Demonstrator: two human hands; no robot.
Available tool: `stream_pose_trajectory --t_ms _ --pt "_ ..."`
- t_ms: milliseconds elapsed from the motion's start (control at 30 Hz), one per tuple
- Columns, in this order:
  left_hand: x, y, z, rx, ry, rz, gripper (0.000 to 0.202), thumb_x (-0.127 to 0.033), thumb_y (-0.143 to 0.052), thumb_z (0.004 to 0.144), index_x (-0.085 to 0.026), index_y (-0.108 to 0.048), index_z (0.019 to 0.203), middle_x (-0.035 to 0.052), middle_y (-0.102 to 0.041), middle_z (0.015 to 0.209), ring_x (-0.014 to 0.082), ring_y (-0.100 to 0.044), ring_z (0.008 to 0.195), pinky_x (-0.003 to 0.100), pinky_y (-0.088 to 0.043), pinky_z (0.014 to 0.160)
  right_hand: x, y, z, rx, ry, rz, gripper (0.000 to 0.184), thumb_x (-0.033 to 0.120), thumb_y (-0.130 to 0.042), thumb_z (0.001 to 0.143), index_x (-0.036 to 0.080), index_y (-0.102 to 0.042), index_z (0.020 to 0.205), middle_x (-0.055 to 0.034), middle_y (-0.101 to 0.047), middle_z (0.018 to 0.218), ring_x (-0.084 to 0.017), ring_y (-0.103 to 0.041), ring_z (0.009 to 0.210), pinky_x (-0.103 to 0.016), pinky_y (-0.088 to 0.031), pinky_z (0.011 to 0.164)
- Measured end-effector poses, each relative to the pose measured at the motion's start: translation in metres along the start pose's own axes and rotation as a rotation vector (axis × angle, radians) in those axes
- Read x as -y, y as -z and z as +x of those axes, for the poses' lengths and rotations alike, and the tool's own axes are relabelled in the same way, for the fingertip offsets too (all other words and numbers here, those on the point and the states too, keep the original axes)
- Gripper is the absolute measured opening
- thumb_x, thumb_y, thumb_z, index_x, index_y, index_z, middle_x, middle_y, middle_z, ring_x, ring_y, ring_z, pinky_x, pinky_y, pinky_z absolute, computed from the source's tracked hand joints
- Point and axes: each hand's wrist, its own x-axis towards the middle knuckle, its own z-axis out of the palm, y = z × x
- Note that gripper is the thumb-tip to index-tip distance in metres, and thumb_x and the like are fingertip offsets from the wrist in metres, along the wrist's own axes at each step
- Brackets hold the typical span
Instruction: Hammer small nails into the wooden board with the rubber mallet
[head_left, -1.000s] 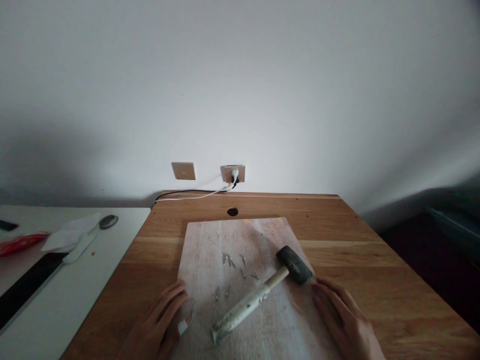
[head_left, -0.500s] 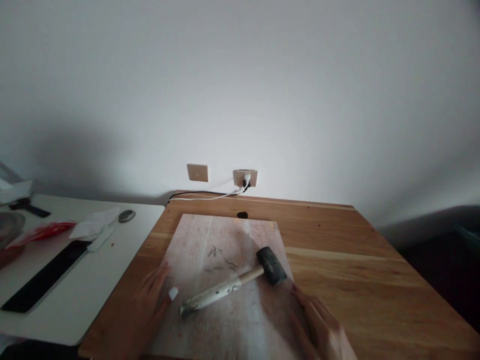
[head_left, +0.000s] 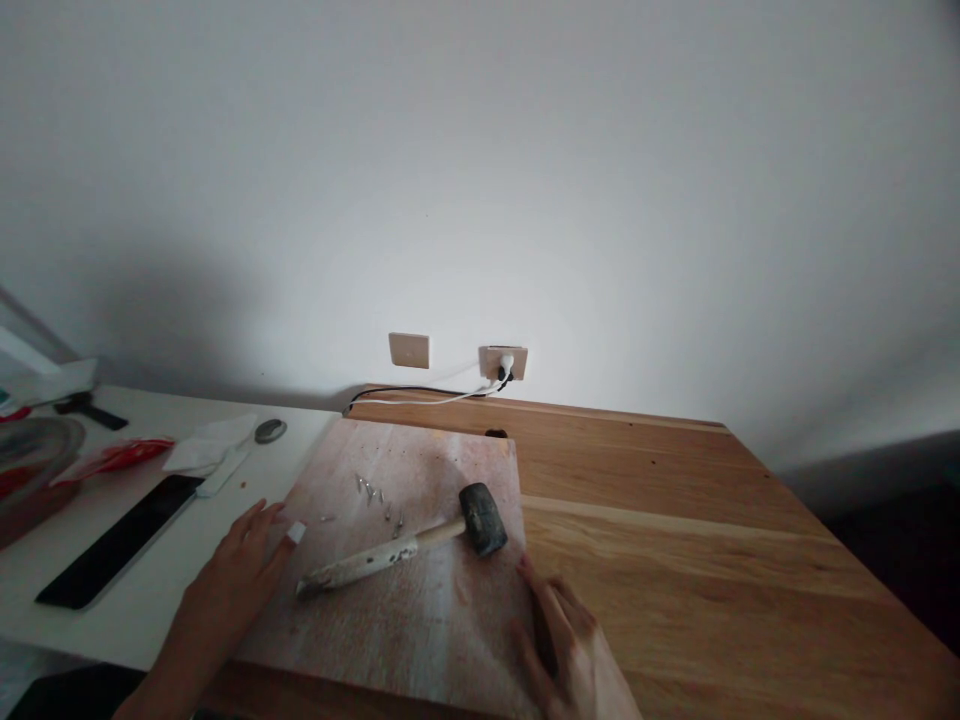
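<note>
A flat pinkish, worn board [head_left: 420,640] lies between my hands, its left part overlapping the white table. My left hand [head_left: 232,570] grips its left edge, and white tape or bandage wraps the thumb tip. At the right edge, my right hand [head_left: 566,640] holds the board with fingers along the side and the thumb over the top. A rubber mallet [head_left: 375,562] rests on the board, black head to the right, paint-marked handle pointing left. Beyond the handle are several small silver metal pieces [head_left: 369,489], like nails or screws, too small to tell.
The wooden tabletop [head_left: 675,560] extends right. On the white table [head_left: 142,625] at left sit a black flat device [head_left: 120,545], white tissue [head_left: 206,445], a grey round object [head_left: 271,431], a red packet [head_left: 131,455] and a clear bowl [head_left: 37,470]. Cables run to a wall socket [head_left: 503,362].
The board has slid left with both hands at its edges, carrying the mallet onto the white table's side. The small metal pieces have shifted and spread. The view has moved slightly.
</note>
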Motion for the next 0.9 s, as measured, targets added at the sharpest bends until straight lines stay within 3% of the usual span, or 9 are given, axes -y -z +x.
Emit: stream_pose_trajectory --t_ms 167,333,600,733,900 --pt "-0.027 -0.001 0.003 0.157 0.131 0.066 0.064 -0.049 -0.035 0.094 -0.010 -0.059 0.139 0.0203 -0.060 0.146 0.0364 -0.059 0.134 0.053 -0.052 0.107 -0.013 -0.006 -0.006 -0.075 -0.015 0.075 0.045 0.023 -0.053 0.101 0.023 -0.052 0.146 -0.0107 -0.073 0.129 -0.023 -0.072 0.119 -0.033 -0.061 0.101" --pt "-0.030 0.006 0.009 0.182 0.155 0.076 0.069 -0.051 -0.031 0.092 -0.008 -0.060 0.137 0.0200 -0.064 0.140 0.0364 -0.059 0.130 0.050 -0.051 0.106 -0.020 -0.012 -0.002 -0.172 -0.058 0.075 0.039 0.028 -0.053 0.102 0.027 -0.057 0.141 -0.0077 -0.066 0.145 -0.025 -0.065 0.132 -0.040 -0.058 0.108" --pt "-0.032 0.008 0.013 0.153 0.182 0.091 0.059 -0.046 -0.038 0.092 -0.013 -0.061 0.135 0.0171 -0.069 0.131 0.0353 -0.062 0.122 0.048 -0.049 0.103 -0.014 -0.008 -0.001 -0.133 -0.045 0.014 0.038 0.027 -0.051 0.103 0.024 -0.055 0.141 -0.0104 -0.071 0.135 -0.025 -0.069 0.123 -0.041 -0.061 0.102" --pt "-0.041 0.010 0.018 0.144 0.281 0.064 0.058 -0.048 -0.040 0.093 -0.014 -0.061 0.134 0.0185 -0.072 0.122 0.0372 -0.066 0.113 0.047 -0.053 0.093 -0.015 -0.015 -0.001 -0.104 -0.081 0.029 0.036 0.026 -0.053 0.103 0.024 -0.056 0.139 -0.0108 -0.072 0.131 -0.025 -0.070 0.120 -0.037 -0.061 0.099" --pt "-0.054 0.019 0.028 0.109 0.450 -0.099 0.048 -0.049 -0.045 0.090 -0.017 -0.067 0.118 0.0156 -0.076 0.112 0.0367 -0.070 0.107 0.047 -0.052 0.097 -0.012 -0.024 -0.005 -0.159 -0.106 0.061 0.038 0.027 -0.058 0.098 0.025 -0.061 0.136 -0.0089 -0.073 0.109 -0.025 -0.074 0.100 -0.035 -0.064 0.088"
